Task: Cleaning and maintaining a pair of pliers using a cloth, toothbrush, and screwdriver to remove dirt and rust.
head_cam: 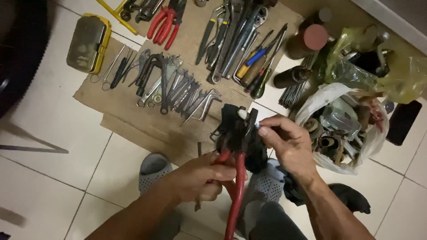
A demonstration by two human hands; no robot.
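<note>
My left hand (200,178) grips the red handles of a pair of pliers (235,178) that point away from me. The pliers' black jaws (249,122) close on a black part (231,126) with a small white piece at its top. My right hand (289,149) pinches that black part at its right side with thumb and fingertips. Both hands are held above my grey perforated shoes (153,171).
On brown cardboard (120,120) lie several wrenches (178,91), hex keys (204,104), screwdrivers (258,66) and red-handled pliers (167,22). A yellow case (89,42) sits at the left. Plastic bags of parts (342,124) stand at the right, a dark tyre (18,53) at the far left.
</note>
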